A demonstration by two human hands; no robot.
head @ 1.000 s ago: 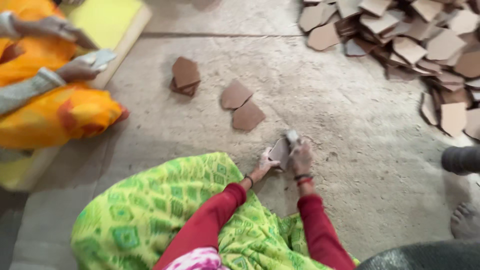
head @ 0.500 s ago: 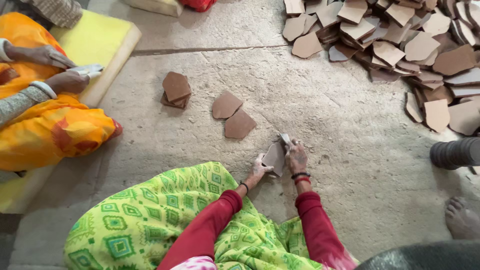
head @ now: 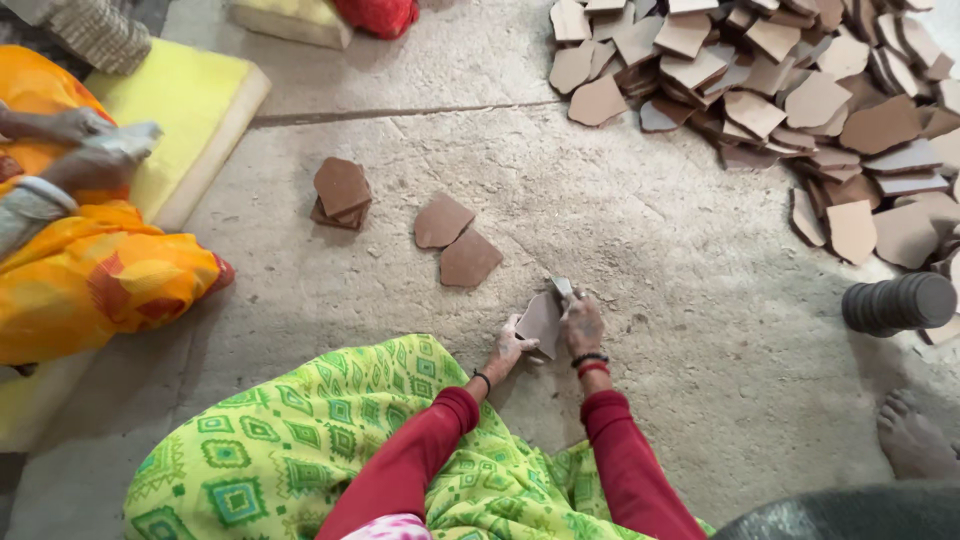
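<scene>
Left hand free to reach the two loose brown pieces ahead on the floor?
Probably not right away: the left hand is steadying the brown piece that the right hand works. The two loose pieces lie on bare floor, nothing between.

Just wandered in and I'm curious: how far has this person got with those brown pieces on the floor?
Looks early. Done, as far as I can judge: a small stack and two loose pieces set apart on the concrete floor. In hand: the left hand steadies one brown piece while the right hand works its edge with a small tool. Left: the large pile at the upper right.
</scene>
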